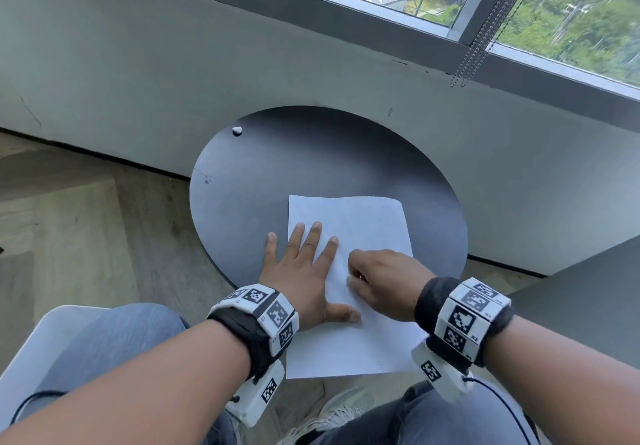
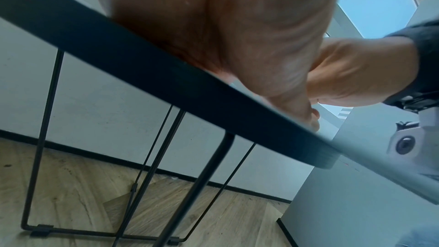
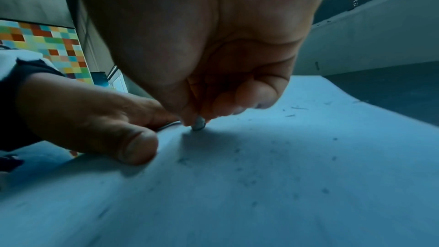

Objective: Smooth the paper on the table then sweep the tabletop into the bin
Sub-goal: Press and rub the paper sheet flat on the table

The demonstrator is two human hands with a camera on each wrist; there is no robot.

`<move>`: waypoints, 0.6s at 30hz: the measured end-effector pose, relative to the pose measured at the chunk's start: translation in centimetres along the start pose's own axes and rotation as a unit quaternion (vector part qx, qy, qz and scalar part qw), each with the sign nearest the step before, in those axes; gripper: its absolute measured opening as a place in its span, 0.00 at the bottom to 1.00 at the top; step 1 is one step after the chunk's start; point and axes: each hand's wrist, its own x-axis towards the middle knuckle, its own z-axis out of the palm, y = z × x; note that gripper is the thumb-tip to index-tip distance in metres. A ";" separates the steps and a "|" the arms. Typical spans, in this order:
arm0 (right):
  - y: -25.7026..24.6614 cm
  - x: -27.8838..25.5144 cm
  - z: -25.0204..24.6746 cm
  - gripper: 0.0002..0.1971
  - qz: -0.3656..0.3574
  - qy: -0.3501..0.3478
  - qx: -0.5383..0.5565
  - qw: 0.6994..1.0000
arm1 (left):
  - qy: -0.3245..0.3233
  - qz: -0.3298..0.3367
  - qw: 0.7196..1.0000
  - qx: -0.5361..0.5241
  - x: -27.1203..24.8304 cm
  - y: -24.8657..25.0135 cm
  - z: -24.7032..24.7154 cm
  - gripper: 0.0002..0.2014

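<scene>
Head view: my left hand (image 1: 304,271) lies flat, fingers spread, across the left edge of the white paper (image 1: 360,230), thumb and 3 fingers on the sheet, little finger on the round black table (image 1: 311,154). The sheet's near end overhangs the table edge toward my knees. My right hand (image 1: 384,282) rests on the paper beside it, fingers curled under. 1 small white scrap (image 1: 237,130) sits near the table's far left rim, well apart from the paper. Left wrist view: palm down over the table edge (image 2: 142,67); finger state cannot be told here. Right wrist view: my curled fingertips (image 3: 251,91) and thumb pinch a small grey bit (image 3: 199,124) touching the paper (image 3: 261,176).
</scene>
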 end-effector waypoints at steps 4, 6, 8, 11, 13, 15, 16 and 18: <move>2.7 2.3 -0.7 0.08 0.082 0.026 0.000 0.996 | -0.002 -0.003 1.000 0.003 0.0 0.1 0.0 0.66; 4.5 3.8 -1.5 0.08 0.147 0.046 0.007 0.988 | -0.007 -0.006 1.000 0.003 0.0 0.1 -0.1 0.66; 5.7 4.7 -2.1 0.08 0.188 0.051 0.012 0.981 | -0.010 -0.008 1.000 0.002 0.0 0.2 -0.1 0.66; 5.4 4.5 -2.0 0.07 0.182 0.055 0.008 0.982 | -0.014 -0.007 1.000 -0.001 -0.1 0.1 -0.2 0.66; 3.8 3.1 -1.5 0.07 0.145 0.049 0.001 0.988 | -0.010 -0.006 1.000 -0.001 0.0 0.0 -0.2 0.66; 1.6 1.1 -0.8 0.08 0.093 0.028 -0.001 0.995 | -0.011 -0.004 1.000 0.002 -0.1 -0.1 -0.1 0.66; 0.4 0.0 -0.4 0.08 0.066 0.017 0.001 0.998 | -0.012 -0.003 1.000 0.004 -0.1 -0.1 -0.1 0.66; -1.2 -1.6 0.2 0.08 0.025 0.000 0.003 1.000 | -0.011 -0.002 1.000 0.007 0.0 0.1 -0.1 0.64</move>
